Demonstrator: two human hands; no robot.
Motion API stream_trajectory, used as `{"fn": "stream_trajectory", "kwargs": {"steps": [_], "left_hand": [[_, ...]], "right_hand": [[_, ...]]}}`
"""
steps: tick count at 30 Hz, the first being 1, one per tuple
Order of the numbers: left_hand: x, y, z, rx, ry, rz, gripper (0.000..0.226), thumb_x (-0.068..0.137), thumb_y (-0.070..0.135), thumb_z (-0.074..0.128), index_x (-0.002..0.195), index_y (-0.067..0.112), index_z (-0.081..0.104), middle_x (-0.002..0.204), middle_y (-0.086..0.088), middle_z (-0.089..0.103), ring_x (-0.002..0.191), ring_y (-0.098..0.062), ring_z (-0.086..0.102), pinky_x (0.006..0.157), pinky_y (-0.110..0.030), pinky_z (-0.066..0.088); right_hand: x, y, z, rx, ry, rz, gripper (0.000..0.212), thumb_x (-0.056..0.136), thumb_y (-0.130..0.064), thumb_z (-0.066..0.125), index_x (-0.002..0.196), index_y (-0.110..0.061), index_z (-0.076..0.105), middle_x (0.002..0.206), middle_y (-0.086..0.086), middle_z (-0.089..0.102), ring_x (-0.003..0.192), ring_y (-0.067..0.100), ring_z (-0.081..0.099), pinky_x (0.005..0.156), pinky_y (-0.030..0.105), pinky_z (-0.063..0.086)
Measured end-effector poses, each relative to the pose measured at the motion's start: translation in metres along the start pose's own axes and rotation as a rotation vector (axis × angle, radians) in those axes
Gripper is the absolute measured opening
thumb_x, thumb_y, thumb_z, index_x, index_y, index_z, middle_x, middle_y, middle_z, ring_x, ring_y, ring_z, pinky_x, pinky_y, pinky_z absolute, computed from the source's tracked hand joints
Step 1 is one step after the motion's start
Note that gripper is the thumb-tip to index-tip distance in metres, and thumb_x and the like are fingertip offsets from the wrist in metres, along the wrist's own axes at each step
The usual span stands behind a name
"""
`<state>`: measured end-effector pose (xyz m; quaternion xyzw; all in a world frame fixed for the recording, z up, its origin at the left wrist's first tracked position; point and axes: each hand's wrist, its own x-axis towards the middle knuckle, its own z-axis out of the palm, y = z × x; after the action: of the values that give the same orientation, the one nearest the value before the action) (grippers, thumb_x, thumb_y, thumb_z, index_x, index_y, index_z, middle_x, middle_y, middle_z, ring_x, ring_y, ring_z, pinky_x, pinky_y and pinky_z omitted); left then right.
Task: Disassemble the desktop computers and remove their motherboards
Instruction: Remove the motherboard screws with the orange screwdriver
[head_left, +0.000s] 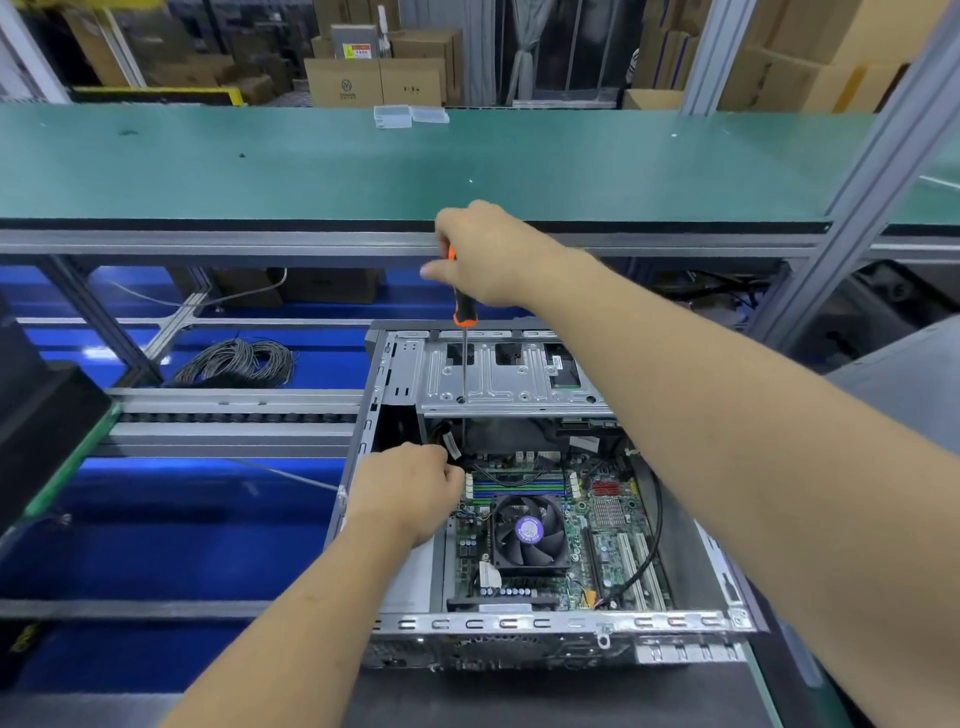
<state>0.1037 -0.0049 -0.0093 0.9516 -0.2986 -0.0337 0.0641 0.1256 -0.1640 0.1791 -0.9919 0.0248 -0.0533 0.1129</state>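
In the head view, little writing can be read: a round purple sticker is seen on the hub of the cooler fan, its print too small to make out, and a yellow and red label is fixed to a grey box among the cardboard cartons at the back, also illegible. An open desktop case is laid on its side on the dark surface, with the green motherboard exposed inside it and a silver drive cage spanning its far end. The right hand is held above the drive cage and is closed around the orange and black handle of a screwdriver, whose thin shaft is passed straight down through a hole in the cage towards the board beneath. The left hand is placed inside the case at the motherboard's left edge, just beside the memory slots and the fan, with its fingers curled; whether the black cables there are pinched by it cannot be told. A coil of grey cable is seen lying to the left, well apart from the case, and two clear plastic boxes are set on the green shelf above.
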Motion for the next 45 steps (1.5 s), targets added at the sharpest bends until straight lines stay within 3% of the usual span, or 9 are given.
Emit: {"fn": "stream_trajectory", "kwargs": {"steps": [4,8,12,15,19,30,34,39,45], "left_hand": [[0.001,0.050,0.008,0.139,-0.042,0.185,0.012,0.090,0.020,0.050,0.093,0.018,0.062,0.104,-0.006,0.067,0.100,-0.029,0.060,0.075,-0.036,0.036],[0.012,0.071,0.035,-0.042,-0.212,-0.025,0.034,0.093,0.014,0.048,0.125,0.007,0.055,0.133,-0.014,0.053,0.124,-0.032,0.049,0.095,-0.042,0.044],[0.024,0.067,0.053,-0.148,-0.324,-0.194,0.056,0.097,0.013,0.036,0.147,-0.012,0.029,0.156,-0.026,0.027,0.145,-0.037,0.023,0.118,-0.045,0.027],[0.036,0.069,0.061,-0.329,-0.423,-0.267,0.055,0.102,0.022,0.026,0.142,-0.015,0.035,0.155,-0.030,0.028,0.144,-0.040,0.022,0.120,-0.046,0.019],[0.038,0.067,0.067,-0.368,-0.440,-0.267,0.073,0.101,0.051,0.021,0.158,0.006,0.015,0.167,-0.008,0.005,0.153,-0.028,0.004,0.120,-0.048,0.010],[0.040,0.073,0.068,-0.171,-0.497,-0.368,0.090,0.099,0.063,0.024,0.153,-0.008,0.013,0.159,-0.029,0.019,0.143,-0.041,0.028,0.110,-0.047,0.034],[0.041,0.071,0.070,-0.258,-0.503,-0.409,0.097,0.098,0.063,0.030,0.155,-0.006,-0.006,0.164,-0.025,0.001,0.146,-0.041,0.023,0.111,-0.047,0.033],[0.042,0.071,0.073,-0.306,-0.511,-0.432,0.094,0.098,0.062,0.031,0.155,-0.005,-0.002,0.164,-0.023,-0.002,0.147,-0.040,0.022,0.112,-0.046,0.031],[0.042,0.068,0.077,-0.431,-0.510,-0.454,0.091,0.100,0.057,0.035,0.156,-0.002,-0.004,0.165,-0.019,-0.008,0.151,-0.037,0.010,0.119,-0.045,0.018]], "right_hand": [[-0.005,-0.003,0.017,0.223,0.193,-0.081,0.042,0.089,-0.024,0.071,0.120,-0.017,0.044,0.095,0.001,0.051,0.088,0.029,0.053,0.078,0.039,0.045],[-0.009,0.004,0.032,0.388,0.269,-0.047,0.041,0.087,-0.011,0.070,0.122,-0.020,0.050,0.087,-0.006,0.053,0.082,0.020,0.051,0.072,0.031,0.039],[-0.013,0.014,0.038,0.479,0.351,-0.038,0.048,0.088,-0.014,0.067,0.134,-0.023,0.057,0.102,-0.002,0.058,0.095,0.013,0.048,0.086,0.020,0.034],[-0.013,0.017,0.041,0.462,0.373,-0.013,0.049,0.089,-0.027,0.071,0.135,-0.027,0.054,0.117,0.000,0.062,0.110,0.021,0.052,0.097,0.030,0.041],[-0.013,0.016,0.043,0.474,0.337,-0.023,0.052,0.093,-0.016,0.065,0.140,-0.028,0.048,0.116,0.000,0.062,0.107,0.025,0.051,0.094,0.033,0.044],[-0.012,0.014,0.044,0.488,0.348,-0.036,0.043,0.094,-0.014,0.064,0.130,-0.016,0.041,0.087,0.001,0.053,0.077,0.021,0.050,0.070,0.032,0.042],[-0.012,0.012,0.044,0.484,0.371,-0.020,0.044,0.092,-0.020,0.068,0.130,-0.019,0.047,0.095,0.000,0.055,0.086,0.022,0.047,0.075,0.030,0.039],[-0.009,0.011,0.042,0.490,0.314,-0.038,0.048,0.093,-0.016,0.066,0.136,-0.023,0.046,0.102,0.002,0.058,0.094,0.022,0.045,0.079,0.029,0.037],[-0.013,0.016,0.039,0.528,0.309,-0.042,0.047,0.093,-0.011,0.064,0.134,-0.025,0.047,0.101,0.001,0.057,0.085,0.011,0.050,0.065,0.013,0.037]]}}
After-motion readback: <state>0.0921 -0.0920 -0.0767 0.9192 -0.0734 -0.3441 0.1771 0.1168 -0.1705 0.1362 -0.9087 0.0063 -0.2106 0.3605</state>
